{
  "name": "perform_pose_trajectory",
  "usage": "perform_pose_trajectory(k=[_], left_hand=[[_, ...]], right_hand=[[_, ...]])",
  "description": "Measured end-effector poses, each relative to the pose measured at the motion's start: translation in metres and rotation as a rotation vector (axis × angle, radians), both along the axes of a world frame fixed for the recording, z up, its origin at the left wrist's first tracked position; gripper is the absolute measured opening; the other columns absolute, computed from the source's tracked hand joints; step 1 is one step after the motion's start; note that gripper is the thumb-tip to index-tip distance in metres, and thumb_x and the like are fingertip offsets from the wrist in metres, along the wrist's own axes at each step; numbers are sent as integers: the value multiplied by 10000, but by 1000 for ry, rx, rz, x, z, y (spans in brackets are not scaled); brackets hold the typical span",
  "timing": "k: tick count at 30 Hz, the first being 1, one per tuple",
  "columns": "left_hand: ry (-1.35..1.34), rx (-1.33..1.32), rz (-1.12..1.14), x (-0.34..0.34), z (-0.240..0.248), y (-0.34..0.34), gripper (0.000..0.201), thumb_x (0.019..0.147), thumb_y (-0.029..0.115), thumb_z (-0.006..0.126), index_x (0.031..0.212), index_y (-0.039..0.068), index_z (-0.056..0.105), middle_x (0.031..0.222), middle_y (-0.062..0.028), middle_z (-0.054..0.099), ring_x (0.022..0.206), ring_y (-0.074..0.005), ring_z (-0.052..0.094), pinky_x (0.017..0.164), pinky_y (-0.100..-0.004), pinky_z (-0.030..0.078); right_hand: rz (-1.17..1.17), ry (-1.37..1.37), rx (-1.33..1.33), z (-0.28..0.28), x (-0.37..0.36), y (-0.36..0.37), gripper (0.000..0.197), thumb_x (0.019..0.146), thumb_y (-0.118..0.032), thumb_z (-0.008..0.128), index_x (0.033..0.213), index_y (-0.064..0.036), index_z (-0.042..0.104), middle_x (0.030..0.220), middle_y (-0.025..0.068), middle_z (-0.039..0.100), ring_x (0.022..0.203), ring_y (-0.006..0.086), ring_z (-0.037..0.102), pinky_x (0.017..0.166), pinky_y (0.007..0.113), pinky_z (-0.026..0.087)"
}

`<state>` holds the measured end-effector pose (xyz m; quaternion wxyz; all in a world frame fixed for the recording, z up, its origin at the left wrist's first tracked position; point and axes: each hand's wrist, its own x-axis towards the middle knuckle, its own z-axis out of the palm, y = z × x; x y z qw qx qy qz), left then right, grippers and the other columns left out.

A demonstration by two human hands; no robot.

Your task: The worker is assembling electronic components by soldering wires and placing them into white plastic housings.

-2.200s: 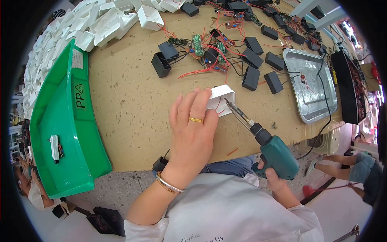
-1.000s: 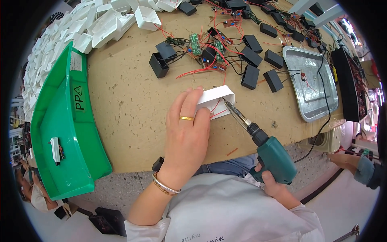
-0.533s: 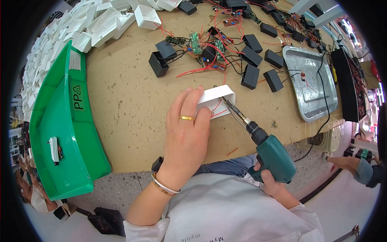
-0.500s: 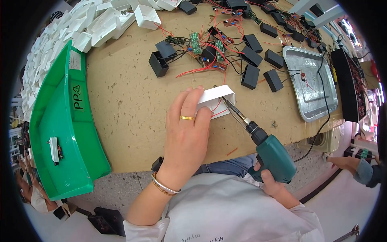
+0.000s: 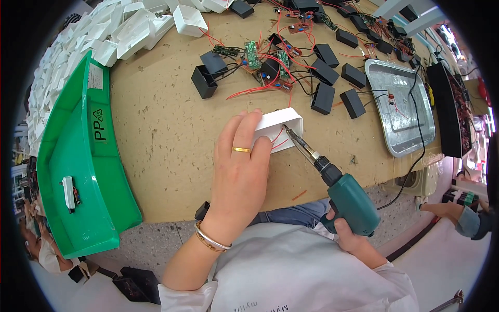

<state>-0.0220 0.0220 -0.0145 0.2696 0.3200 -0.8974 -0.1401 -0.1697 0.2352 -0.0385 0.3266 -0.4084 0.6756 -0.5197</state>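
My left hand (image 5: 240, 166) is closed on a white plastic case (image 5: 280, 119), holding it on its side on the table with the open side toward me. Two red wires (image 5: 279, 143) show inside the case. In my right hand (image 5: 348, 236) is a green soldering gun (image 5: 354, 205), gripped by its handle. Its metal tip reaches into the case and touches or nearly touches the inner wall near the end of a red wire. The exact contact is too small to make out.
A green plastic bin (image 5: 122, 187) on the left holds a small white-and-black part (image 5: 69, 193). White cases (image 5: 136, 34) are heaped at the far left. Black boxes (image 5: 323, 98), circuit boards (image 5: 251, 54) and red wires lie beyond my hands. A metal tray (image 5: 397, 138) stands right, crossed by a black cord (image 5: 416, 117).
The soldering gun has shifted very slightly to the left, its tip still inside the case. My left hand and the case have barely moved.
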Motion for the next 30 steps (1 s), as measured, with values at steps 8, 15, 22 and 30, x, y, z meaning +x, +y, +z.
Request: perform_pose_trajectory(k=[8, 15, 22, 30], left_hand=[[-13, 1, 0, 0, 0, 0, 165, 717, -38, 666, 850, 7, 578, 1252, -121, 468, 1156, -341, 446, 952, -407, 413], [-16, 3, 2, 0, 2, 0, 164, 717, -36, 664, 849, 7, 577, 1252, -118, 468, 1160, -342, 445, 947, -411, 417], [3, 1, -2, 0, 1, 0, 158, 713, -37, 662, 839, 5, 576, 1244, -123, 474, 1152, -346, 452, 942, -413, 418], [0, 7, -5, 0, 2, 1, 157, 715, -37, 660, 841, 6, 577, 1247, -121, 472, 1156, -344, 449, 944, -410, 417]], right_hand=[[-37, 65, 102, 9, 2, -4, 159, 739, -106, 657, 857, 1, 645, 787, 84, 618, 733, 206, 593, 657, 319, 480], [-35, 82, 126, 8, 1, -1, 122, 737, -118, 657, 797, -13, 648, 790, 89, 617, 736, 216, 589, 657, 320, 478], [-71, -14, 170, 8, 3, 0, 153, 736, -103, 661, 851, -4, 641, 783, 80, 615, 742, 202, 587, 659, 316, 477], [-54, -23, 120, 7, 2, -2, 243, 774, -130, 670, 962, 16, 622, 794, 65, 614, 710, 159, 590, 665, 304, 474]])
